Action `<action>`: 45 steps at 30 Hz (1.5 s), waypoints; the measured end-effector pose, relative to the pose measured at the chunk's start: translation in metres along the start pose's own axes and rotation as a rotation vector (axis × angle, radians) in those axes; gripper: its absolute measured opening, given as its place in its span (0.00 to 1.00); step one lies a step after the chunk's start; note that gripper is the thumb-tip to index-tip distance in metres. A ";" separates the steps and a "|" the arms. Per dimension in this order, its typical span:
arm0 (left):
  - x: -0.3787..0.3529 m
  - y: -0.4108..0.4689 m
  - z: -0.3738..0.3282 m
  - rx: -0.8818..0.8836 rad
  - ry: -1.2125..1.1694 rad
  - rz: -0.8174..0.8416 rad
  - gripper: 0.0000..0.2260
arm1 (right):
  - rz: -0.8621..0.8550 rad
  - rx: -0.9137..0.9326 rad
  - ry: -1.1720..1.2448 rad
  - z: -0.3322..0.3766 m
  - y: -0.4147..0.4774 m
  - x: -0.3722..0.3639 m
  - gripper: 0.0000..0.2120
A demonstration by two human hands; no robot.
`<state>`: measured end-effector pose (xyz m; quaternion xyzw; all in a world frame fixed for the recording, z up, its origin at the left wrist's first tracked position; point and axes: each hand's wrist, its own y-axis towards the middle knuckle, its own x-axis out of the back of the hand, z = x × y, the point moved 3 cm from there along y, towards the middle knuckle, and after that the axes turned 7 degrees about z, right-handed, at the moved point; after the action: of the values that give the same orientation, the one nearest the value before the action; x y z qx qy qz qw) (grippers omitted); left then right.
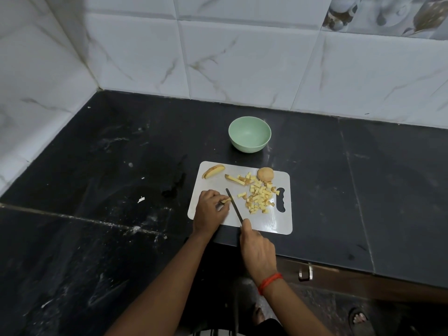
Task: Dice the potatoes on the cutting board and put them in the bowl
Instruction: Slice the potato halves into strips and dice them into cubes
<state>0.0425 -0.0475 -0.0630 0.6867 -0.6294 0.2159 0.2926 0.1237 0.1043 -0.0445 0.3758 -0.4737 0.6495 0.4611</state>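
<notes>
On the board, left hand pinches half-hidden potato strip; right hand grips knife, handle hidden.

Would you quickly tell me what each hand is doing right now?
Left hand: pinches a potato strip.
Right hand: grips the knife.

Walls: white marble-veined tiles, corner at left | patterned tile top right | tabletop: black stone, white scuffs | metal cabinet handle below front edge
</notes>
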 end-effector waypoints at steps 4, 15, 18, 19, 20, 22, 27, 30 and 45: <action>0.000 -0.002 -0.002 0.001 -0.015 -0.038 0.07 | -0.036 -0.092 0.027 -0.005 -0.009 -0.006 0.03; -0.001 0.000 0.001 -0.013 0.031 -0.013 0.08 | -0.065 -0.015 -0.109 -0.003 -0.013 -0.001 0.19; -0.001 0.000 0.001 0.011 -0.008 -0.034 0.07 | -0.079 -0.057 -0.082 -0.011 -0.022 -0.007 0.17; -0.001 0.000 0.001 0.011 -0.022 -0.034 0.07 | -0.086 -0.069 -0.038 -0.013 -0.024 -0.008 0.13; 0.000 -0.001 0.001 0.009 -0.032 -0.028 0.07 | -0.100 -0.089 0.007 -0.014 -0.027 -0.010 0.08; 0.000 -0.002 0.000 -0.002 -0.037 -0.017 0.07 | -0.144 -0.096 0.093 -0.015 -0.031 -0.010 0.07; 0.000 -0.001 -0.001 -0.016 -0.027 -0.003 0.06 | -0.162 -0.025 0.104 -0.002 -0.009 0.004 0.08; 0.001 0.000 0.000 -0.039 -0.021 0.012 0.06 | -0.103 -0.015 0.053 0.004 0.008 0.009 0.07; 0.000 0.001 0.002 -0.011 -0.050 0.021 0.08 | -0.092 -0.073 0.071 -0.018 -0.025 -0.007 0.06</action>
<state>0.0414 -0.0492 -0.0642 0.6836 -0.6450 0.1980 0.2783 0.1491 0.1231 -0.0486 0.3568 -0.4626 0.6230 0.5202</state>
